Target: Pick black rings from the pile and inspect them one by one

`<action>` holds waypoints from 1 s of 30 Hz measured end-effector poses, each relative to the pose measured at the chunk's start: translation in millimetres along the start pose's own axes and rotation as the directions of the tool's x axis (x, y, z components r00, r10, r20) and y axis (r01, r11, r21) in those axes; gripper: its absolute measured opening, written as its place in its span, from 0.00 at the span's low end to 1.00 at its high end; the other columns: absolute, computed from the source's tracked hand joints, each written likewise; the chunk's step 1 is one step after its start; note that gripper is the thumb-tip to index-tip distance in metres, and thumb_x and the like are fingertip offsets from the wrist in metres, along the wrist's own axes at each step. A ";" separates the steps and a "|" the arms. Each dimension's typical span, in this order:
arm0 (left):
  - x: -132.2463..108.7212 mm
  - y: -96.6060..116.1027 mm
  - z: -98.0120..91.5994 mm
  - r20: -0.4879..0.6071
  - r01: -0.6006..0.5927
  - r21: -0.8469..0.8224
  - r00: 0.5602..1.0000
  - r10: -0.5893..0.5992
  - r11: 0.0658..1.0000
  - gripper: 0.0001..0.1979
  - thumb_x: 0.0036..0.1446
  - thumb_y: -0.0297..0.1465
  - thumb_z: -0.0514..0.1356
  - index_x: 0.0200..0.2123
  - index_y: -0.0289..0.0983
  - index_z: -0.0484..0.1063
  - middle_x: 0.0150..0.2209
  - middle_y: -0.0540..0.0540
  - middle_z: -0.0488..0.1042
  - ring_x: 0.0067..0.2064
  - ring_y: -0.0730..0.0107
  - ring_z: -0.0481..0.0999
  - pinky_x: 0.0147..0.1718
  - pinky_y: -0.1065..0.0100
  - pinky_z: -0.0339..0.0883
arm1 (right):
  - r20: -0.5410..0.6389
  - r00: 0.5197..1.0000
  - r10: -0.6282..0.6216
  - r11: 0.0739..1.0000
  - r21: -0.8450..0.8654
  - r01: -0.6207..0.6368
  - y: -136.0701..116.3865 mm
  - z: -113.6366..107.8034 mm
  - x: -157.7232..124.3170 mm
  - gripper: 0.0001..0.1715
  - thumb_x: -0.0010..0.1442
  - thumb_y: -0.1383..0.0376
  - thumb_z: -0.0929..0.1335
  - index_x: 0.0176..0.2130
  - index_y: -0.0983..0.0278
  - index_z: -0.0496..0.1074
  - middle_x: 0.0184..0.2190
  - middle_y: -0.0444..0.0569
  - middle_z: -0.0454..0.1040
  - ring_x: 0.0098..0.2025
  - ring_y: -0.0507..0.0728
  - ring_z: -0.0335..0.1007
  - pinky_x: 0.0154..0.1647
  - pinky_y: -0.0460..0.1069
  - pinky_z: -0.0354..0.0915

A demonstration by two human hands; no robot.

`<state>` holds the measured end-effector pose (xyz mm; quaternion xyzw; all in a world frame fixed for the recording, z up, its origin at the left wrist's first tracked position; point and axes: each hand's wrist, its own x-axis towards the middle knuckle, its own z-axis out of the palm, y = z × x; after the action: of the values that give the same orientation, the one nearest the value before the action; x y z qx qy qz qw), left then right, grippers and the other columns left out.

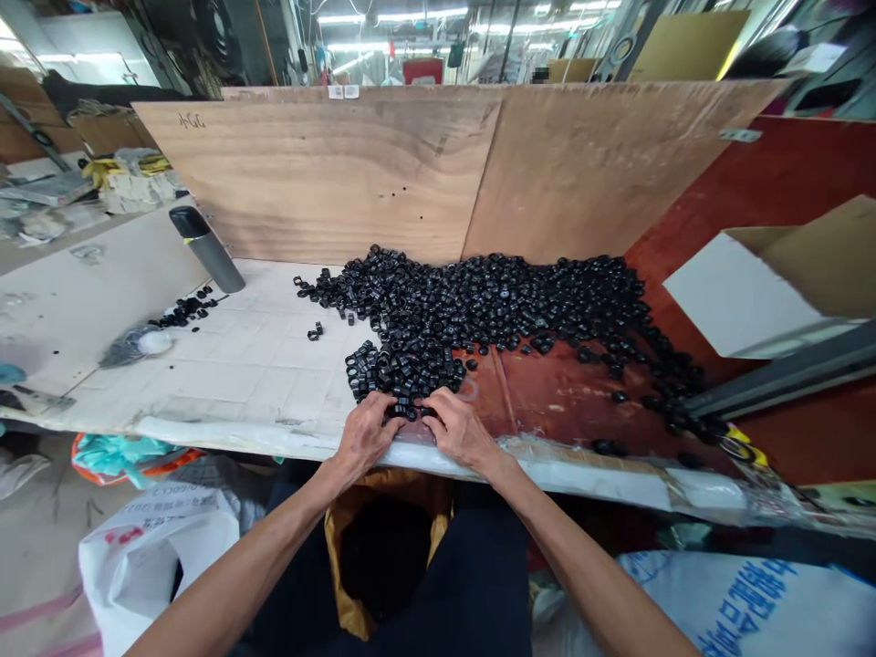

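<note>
At the table's front edge, my left hand (368, 432) is closed, thumb and forefinger pinched round small black plastic rings (398, 411). Just to its right, my right hand (460, 432) is also closed, with a black ring at its fingertips. Exactly how many pieces each hand grips I cannot make out. A small heap of the same black rings (403, 365) lies directly beyond my fingers and joins a large pile (506, 297) along the back board. Between my knees, below the table edge, a yellow-brown sack (335, 557) hangs open with a dark inside.
A plywood board (328, 173) closes off the back. On the left stand a dark grey bottle (213, 255) and a bag of black bits (127, 349). An open cardboard box (745, 292) and a grey metal bar (787, 372) are at right. White sacks (157, 529) flank my legs.
</note>
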<state>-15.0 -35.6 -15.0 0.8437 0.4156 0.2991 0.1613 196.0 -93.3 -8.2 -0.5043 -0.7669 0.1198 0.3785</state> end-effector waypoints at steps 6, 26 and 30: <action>-8.1 -5.2 2.3 -0.056 0.008 -0.114 0.998 -0.015 0.993 0.09 0.60 0.27 0.63 0.44 0.39 0.75 0.42 0.46 0.79 0.41 0.64 0.80 0.44 0.64 0.74 | 0.015 1.000 -0.011 0.998 -0.056 0.012 3.8 4.5 2.5 0.12 0.64 0.73 0.68 0.48 0.62 0.73 0.41 0.53 0.74 0.44 0.62 0.73 0.46 0.55 0.71; -5.1 8.8 -3.8 -0.062 0.101 -0.032 0.993 -0.103 0.994 0.13 0.56 0.28 0.65 0.46 0.40 0.73 0.43 0.47 0.74 0.36 0.68 0.76 0.38 0.66 0.73 | -0.077 0.951 0.300 0.819 0.533 -0.215 -5.0 -1.6 14.9 0.10 0.59 0.60 0.74 0.41 0.60 0.76 0.37 0.47 0.76 0.31 0.54 0.71 0.31 0.48 0.69; -5.4 7.0 -0.6 -0.072 0.110 -0.027 0.991 -0.111 0.994 0.08 0.56 0.26 0.64 0.41 0.39 0.74 0.38 0.47 0.76 0.34 0.67 0.76 0.37 0.66 0.73 | 0.080 0.964 0.253 0.791 0.557 -0.253 -14.1 5.7 16.7 0.12 0.61 0.62 0.72 0.45 0.60 0.78 0.38 0.48 0.76 0.31 0.54 0.72 0.31 0.47 0.68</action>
<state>-13.7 -44.1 -12.9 0.8061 0.4638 0.3249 0.1718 178.9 -84.3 3.5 -0.4684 -0.6232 0.3899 0.4902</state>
